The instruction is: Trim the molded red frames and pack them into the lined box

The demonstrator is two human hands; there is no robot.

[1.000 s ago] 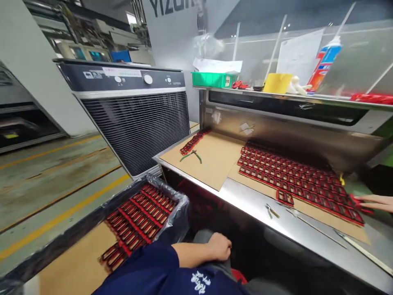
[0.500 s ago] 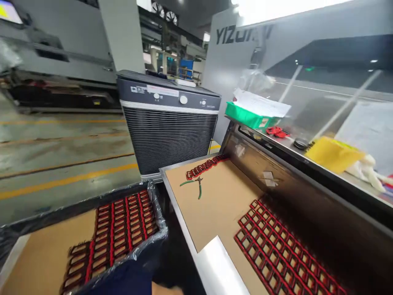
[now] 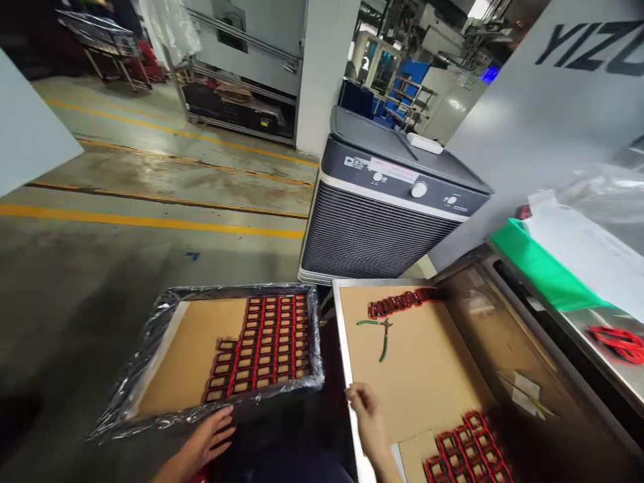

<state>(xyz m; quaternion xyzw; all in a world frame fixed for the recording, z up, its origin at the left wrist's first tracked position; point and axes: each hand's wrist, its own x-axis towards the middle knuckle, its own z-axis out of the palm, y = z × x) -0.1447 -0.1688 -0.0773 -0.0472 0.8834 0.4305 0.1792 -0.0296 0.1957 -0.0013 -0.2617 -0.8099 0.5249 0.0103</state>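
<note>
My left hand (image 3: 208,436) is open, fingers spread, by the near edge of a tray lined with dark plastic (image 3: 166,421). Rows of red-and-black rectangular frames (image 3: 261,342) lie on cardboard in that tray. My right hand (image 3: 369,419) is at the left metal rim (image 3: 342,335) of the worktable, its fingers curled and closed on the rim. Ahead of it on the table's cardboard lie green-handled cutting pliers (image 3: 385,329). A line of red-and-black frames (image 3: 402,302) stretches along the far end, and another block of frames (image 3: 467,446) sits at the near right.
Beyond the table stands a dark air cooler (image 3: 387,215). To the right a machine ledge carries a green bin (image 3: 546,268) with papers and a red item (image 3: 616,343). A gap separates tray and table. Yellow lines (image 3: 151,221) cross the floor.
The view has swung left and down, so the tray and table sit lower and further right. Both hands now show; earlier only a dark sleeve and a blurred hand were visible at the bottom.
</note>
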